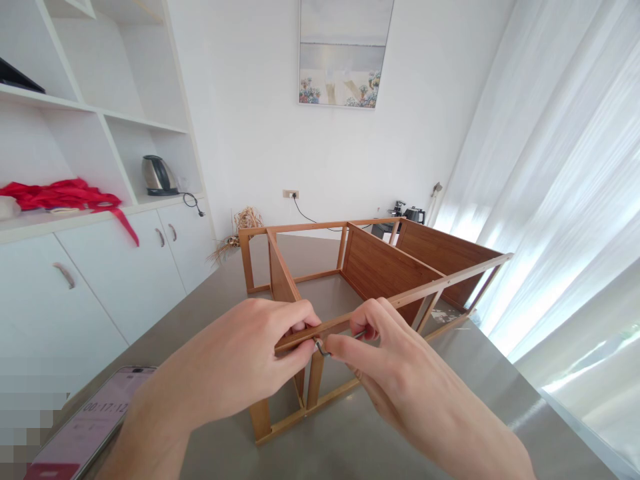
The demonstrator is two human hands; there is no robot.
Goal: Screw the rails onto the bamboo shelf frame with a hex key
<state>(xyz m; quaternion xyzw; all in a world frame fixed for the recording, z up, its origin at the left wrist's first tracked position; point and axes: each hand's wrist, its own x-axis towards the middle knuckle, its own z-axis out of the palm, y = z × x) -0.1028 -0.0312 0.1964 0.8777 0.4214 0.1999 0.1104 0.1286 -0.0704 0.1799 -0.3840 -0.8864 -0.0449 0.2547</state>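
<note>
A brown wooden shelf [425, 289] lies on its side on the grey table [215, 448]. My left hand [240, 360] is closed around its near upper rail, with the thumb below and the fingers over the top. Between my right hand's [403, 363] thumb and fingers is a small bent metal hex key [323, 351]. One end of the key meets the side of the rail, right by my left thumb tip. My fingers cover much of the key, and the screw it may sit in is hidden.
A phone [93, 417] showing a timer lies at the left table edge. White cabinets hold an electric kettle [159, 175] and red ribbon [70, 195]. Dried stalks [247, 219] stand behind the shelf, and a black kettle [415, 214] is at the back right. Curtains [560, 173] hang at right.
</note>
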